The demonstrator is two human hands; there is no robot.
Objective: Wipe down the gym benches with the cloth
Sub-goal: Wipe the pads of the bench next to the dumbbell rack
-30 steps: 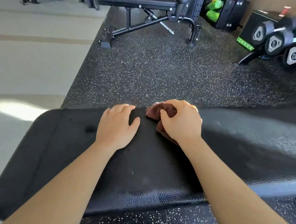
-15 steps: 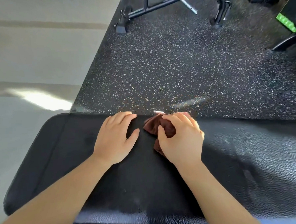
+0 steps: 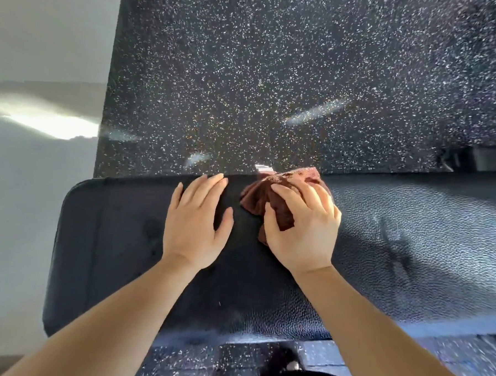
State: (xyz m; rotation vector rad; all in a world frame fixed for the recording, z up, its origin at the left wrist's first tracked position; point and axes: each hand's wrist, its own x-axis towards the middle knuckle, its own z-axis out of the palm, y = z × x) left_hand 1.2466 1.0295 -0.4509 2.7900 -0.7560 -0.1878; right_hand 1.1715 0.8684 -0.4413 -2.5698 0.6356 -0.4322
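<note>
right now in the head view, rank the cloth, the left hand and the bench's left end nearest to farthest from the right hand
1. cloth, gripped under the right hand, at the far edge of the bench.
2. left hand, flat on the bench just to its left.
3. left end of the bench, far left.

There is one black bench (image 3: 416,251) and one brown cloth (image 3: 270,195). There are two hands, a left hand (image 3: 195,228) and a right hand (image 3: 303,231).

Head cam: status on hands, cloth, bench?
Left hand flat on bench pad, holding nothing. Right hand grips bunched brown cloth against the pad at its far edge. No obstruction seen on the pad.
</note>
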